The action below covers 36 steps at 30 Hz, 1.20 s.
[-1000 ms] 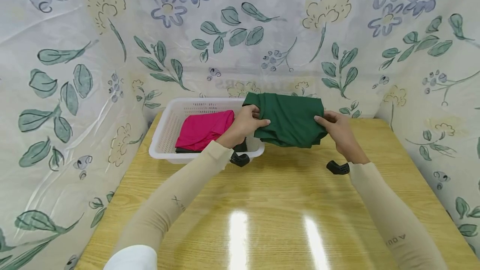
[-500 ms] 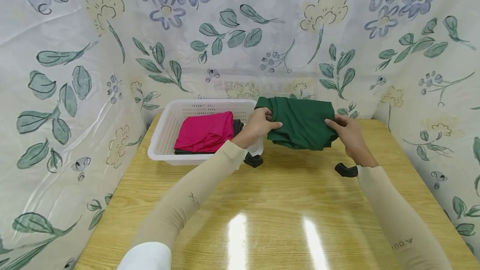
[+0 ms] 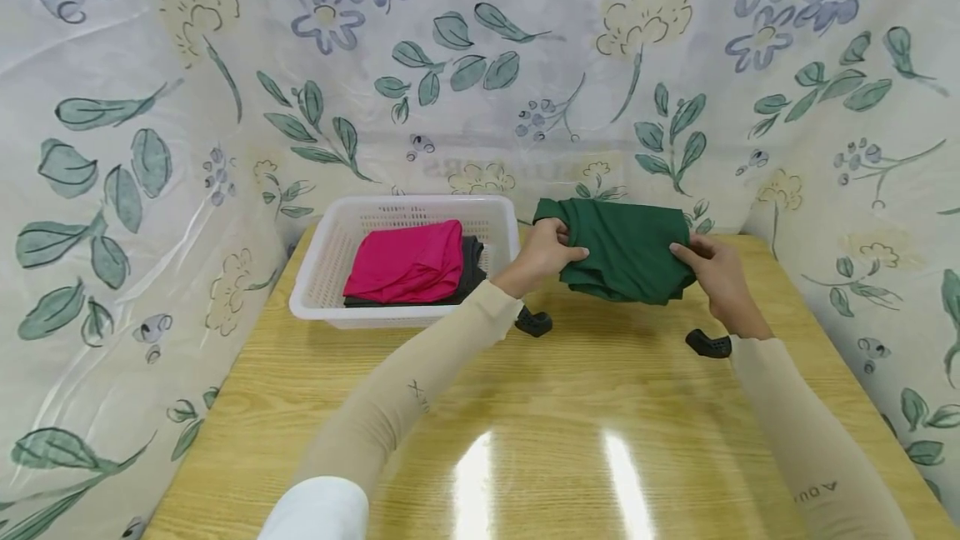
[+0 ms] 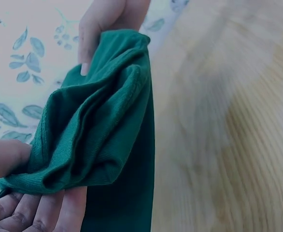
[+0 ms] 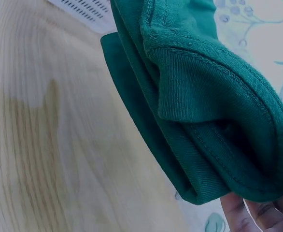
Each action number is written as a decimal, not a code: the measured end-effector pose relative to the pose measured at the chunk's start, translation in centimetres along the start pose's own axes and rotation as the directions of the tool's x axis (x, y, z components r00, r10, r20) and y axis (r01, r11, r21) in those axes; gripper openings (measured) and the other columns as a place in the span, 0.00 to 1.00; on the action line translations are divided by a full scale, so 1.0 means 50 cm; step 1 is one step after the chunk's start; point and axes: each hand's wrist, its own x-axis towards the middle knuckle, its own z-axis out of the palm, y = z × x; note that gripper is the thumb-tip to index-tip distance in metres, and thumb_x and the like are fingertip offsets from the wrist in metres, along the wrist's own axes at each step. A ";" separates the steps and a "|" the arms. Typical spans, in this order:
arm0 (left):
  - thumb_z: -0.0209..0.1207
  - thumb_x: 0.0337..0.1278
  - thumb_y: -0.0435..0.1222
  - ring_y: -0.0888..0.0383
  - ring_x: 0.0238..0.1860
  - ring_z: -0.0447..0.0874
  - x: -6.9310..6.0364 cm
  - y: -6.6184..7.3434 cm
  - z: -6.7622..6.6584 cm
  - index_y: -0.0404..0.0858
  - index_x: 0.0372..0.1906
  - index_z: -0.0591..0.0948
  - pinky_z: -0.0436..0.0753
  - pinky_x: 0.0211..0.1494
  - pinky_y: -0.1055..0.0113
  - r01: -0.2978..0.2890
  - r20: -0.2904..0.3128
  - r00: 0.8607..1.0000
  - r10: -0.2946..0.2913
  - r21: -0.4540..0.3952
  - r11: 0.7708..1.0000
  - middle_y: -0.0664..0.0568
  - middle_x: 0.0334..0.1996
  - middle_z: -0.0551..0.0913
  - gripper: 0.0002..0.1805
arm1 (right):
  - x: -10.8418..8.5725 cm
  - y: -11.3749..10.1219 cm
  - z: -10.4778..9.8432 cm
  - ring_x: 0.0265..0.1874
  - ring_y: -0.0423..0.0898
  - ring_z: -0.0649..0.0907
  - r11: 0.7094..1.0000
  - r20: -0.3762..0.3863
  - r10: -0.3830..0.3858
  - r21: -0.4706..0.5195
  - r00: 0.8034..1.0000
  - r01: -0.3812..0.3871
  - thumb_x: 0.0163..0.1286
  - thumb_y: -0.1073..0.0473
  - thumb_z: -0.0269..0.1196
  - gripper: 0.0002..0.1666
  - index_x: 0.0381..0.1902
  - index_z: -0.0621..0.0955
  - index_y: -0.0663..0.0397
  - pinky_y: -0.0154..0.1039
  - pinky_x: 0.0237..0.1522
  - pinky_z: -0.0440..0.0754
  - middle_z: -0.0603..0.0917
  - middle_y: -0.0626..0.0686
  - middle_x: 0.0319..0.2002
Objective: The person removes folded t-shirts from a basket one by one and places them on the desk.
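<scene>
A folded green garment [image 3: 626, 250] is held up above the table's back part, between both hands in the head view. My left hand [image 3: 550, 250] grips its left end, thumb in front. At its right end, my right hand [image 3: 716, 272] pinches the edge with the thumb on the near face. In the left wrist view, bunched layers of the green garment [image 4: 100, 111] lie between thumb and fingers. Stitched, ribbed edges of the green garment [image 5: 204, 87] show in the right wrist view, with right-hand fingers [image 5: 257, 215] beneath its lower corner.
A white perforated plastic basket [image 3: 303, 286] stands left of the hands. Inside it, a folded pink garment [image 3: 405, 263] lies on dark folded cloth [image 3: 472, 263]. Beneath is a wooden table [image 3: 570, 407], with a floral sheet [image 3: 465, 132] hanging behind and at the sides.
Both hands have carried the green garment rightward, away from above the basket's right edge. More of the basket and the dark cloth now shows. The grip looks the same.
</scene>
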 end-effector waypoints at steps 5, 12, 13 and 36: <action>0.67 0.68 0.34 0.46 0.62 0.76 0.008 -0.004 0.029 0.29 0.63 0.75 0.81 0.59 0.55 0.002 -0.011 1.000 -0.002 -0.016 1.000 0.40 0.60 0.76 0.24 | -0.002 0.015 -0.014 0.45 0.33 0.79 1.000 -0.016 0.007 0.011 1.000 -0.007 0.77 0.45 0.62 0.34 0.67 0.75 0.67 0.24 0.47 0.79 0.78 0.39 0.47; 0.68 0.66 0.33 0.47 0.56 0.78 0.022 -0.013 0.064 0.30 0.58 0.77 0.82 0.54 0.57 0.017 -0.042 0.999 -0.018 -0.016 1.000 0.42 0.55 0.78 0.21 | 0.000 0.038 -0.028 0.44 0.32 0.79 0.999 -0.014 0.041 -0.020 0.999 -0.042 0.78 0.45 0.61 0.36 0.69 0.73 0.70 0.24 0.46 0.79 0.78 0.42 0.49; 0.68 0.66 0.33 0.47 0.56 0.78 0.024 -0.014 0.069 0.30 0.58 0.77 0.82 0.54 0.57 0.020 -0.043 0.999 -0.020 -0.013 1.000 0.42 0.54 0.78 0.21 | 0.000 0.042 -0.029 0.44 0.32 0.79 0.999 -0.016 0.046 -0.024 0.999 -0.046 0.78 0.45 0.61 0.36 0.69 0.73 0.71 0.24 0.46 0.79 0.78 0.43 0.49; 0.68 0.65 0.30 0.46 0.57 0.79 0.060 -0.072 0.156 0.28 0.57 0.77 0.83 0.55 0.56 0.087 -0.060 0.994 -0.089 -0.030 0.996 0.40 0.55 0.79 0.20 | 0.019 0.122 -0.040 0.68 0.66 0.70 0.978 0.060 0.178 -0.120 0.982 -0.170 0.82 0.46 0.55 0.39 0.74 0.65 0.73 0.58 0.69 0.70 0.68 0.72 0.70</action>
